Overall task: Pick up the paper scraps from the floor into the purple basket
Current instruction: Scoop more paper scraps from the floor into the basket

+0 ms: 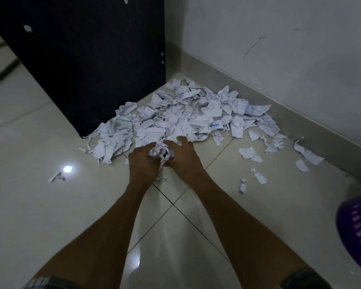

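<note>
Home room corner: tiled floor (40, 215), dark cabinet (88, 65).

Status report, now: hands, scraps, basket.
Left hand and right hand both closed on one bunch of scraps. Main pile still on floor by black cabinet. Purple basket at right, path unobstructed.

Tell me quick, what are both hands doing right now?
Left hand: fingers curled round a bunch of paper scraps.
Right hand: cupping the same bunch from the other side, holding it too.
</note>
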